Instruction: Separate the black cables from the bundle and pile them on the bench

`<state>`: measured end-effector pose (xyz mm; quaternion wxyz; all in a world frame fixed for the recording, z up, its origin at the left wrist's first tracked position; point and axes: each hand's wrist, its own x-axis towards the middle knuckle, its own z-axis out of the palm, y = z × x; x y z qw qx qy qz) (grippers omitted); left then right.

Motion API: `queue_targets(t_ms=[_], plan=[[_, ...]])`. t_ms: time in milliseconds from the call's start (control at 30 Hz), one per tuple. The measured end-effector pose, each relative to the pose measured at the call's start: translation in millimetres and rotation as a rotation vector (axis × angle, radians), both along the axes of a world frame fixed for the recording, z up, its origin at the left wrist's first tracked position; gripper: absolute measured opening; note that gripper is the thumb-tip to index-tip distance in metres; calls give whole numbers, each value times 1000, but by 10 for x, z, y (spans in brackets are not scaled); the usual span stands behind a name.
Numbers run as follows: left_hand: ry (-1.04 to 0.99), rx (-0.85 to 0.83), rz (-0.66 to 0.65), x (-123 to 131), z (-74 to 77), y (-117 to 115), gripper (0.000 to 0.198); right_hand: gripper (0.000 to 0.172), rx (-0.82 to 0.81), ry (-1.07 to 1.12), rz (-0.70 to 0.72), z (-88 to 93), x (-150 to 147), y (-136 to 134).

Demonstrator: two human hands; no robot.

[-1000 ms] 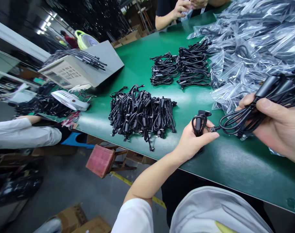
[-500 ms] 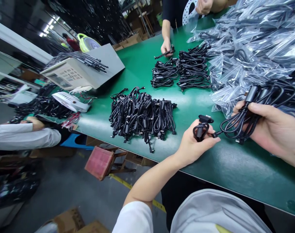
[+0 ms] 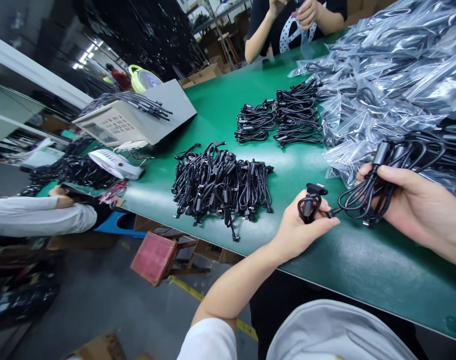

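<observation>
My left hand (image 3: 299, 227) is closed around a short black cable (image 3: 309, 206) with a flat connector on top. Between its thumb and fingers it also pinches a small plug at the end of a cable leading toward my right hand. My right hand (image 3: 419, 205) grips a bundle of coiled black cables (image 3: 378, 185), thumb across the cylindrical parts; its fingers are partly hidden behind the bundle. Both hands are above the green table (image 3: 348, 265). To the left lies a heap of coiled black cables (image 3: 220, 185).
Clear plastic bags of cables (image 3: 385, 80) are piled at the right. Neat cable stacks (image 3: 297, 115) lie mid-table, near a co-worker's hands (image 3: 306, 12). A beige machine (image 3: 138, 115) and a white fan (image 3: 115, 162) stand left. A red-topped stool (image 3: 154, 257) is beside the table.
The co-worker's hand has gone from the cable stacks back toward their body, and both their hands are now raised. My hands keep nearly the same hold; the view has shifted slightly.
</observation>
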<state>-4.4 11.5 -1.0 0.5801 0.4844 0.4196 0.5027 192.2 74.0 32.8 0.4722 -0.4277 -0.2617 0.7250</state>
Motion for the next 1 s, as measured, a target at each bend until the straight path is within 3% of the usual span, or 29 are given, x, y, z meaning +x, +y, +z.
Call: queue_targets(t_ms=[300,433,567,700,800,900,1000], plan=[[-19,-87,-16,-6,35,-3,44,27,42,-52,10,25,19,-16],[-220,-174,-59,-45,91,37,43,26,127,-140,107,32,41,-27],[-370,-243,-52,-75,76,82,38,39,324,-394,278,-24,32,-88],[-226,-247,-157,-24,25,94,54,61,393,-733,449,-46,-39,-202],[-216,-234,-202,41,19,85,53,69,387,-835,525,-25,-85,-261],[-302,-272,-203,79,30,74,53,64,389,-816,549,-32,-88,-274],[-382,-345,-59,70,37,81,53,52,375,-700,455,-70,-53,-275]])
